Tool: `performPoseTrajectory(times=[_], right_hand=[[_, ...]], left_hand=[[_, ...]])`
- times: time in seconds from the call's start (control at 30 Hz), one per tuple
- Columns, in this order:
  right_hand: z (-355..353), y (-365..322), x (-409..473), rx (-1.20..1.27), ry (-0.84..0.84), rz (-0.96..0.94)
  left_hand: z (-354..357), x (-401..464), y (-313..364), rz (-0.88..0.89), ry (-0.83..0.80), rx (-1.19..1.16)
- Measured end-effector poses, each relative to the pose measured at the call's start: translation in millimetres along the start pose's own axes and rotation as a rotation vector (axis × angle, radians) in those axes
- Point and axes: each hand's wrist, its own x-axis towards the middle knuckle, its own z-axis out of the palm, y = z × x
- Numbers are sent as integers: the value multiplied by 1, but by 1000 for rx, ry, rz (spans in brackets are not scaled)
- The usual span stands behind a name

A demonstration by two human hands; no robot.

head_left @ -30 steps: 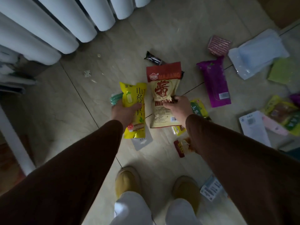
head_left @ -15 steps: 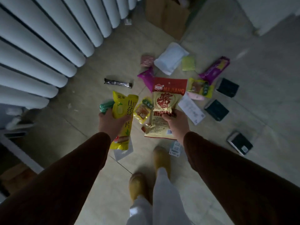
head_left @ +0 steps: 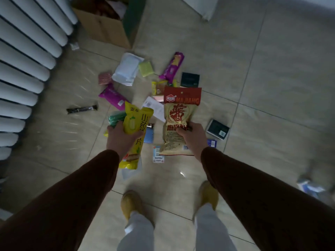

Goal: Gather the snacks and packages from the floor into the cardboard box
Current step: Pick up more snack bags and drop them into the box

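Floor is pale glossy tile with dark grout lines, dim light. White ribbed radiator runs down the left side. Person stands mid-frame in yellow shoes, brown sleeves, light trousers.

Cardboard box sits at top, just beside the radiator's far end, top open. Something reddish and something pale inside; too dark and blurred to say what.

Left hand is closed round a yellow snack bag, with a green packet pinched in the same grip behind it. The bag's long axis runs away from the person, top end toward the box, leaning slightly right. A clear pouch end shows under its bottom edge.

Right hand grips a red-topped sauce bag at about mid-height, fingers wrapped round the front. Long axis also points away from the person, red header end toward the box. Both bags are held off the floor, side by side, apart.

Still on the floor between the hands and the box:
- white pouch, lime packet touching it
- magenta bag, small pink packet
- purple biscuit pack, lying diagonal
- black stick wrapper, well left of the rest
- dark flat boxes, a second one near the right hand
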Motion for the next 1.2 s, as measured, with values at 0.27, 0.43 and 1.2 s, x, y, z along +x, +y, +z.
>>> performPoseTrajectory(times=[0.27, 0.43, 1.2], right_hand=[[-113, 13, 42, -42, -49, 22], [-152, -8, 84, -32, -10, 59], [-308, -179, 359, -238, -349, -94]], left_hand=[[80, -12, 71, -33, 13, 6], [103, 3, 119, -14, -12, -45], [208, 109, 382, -277, 209, -114]])
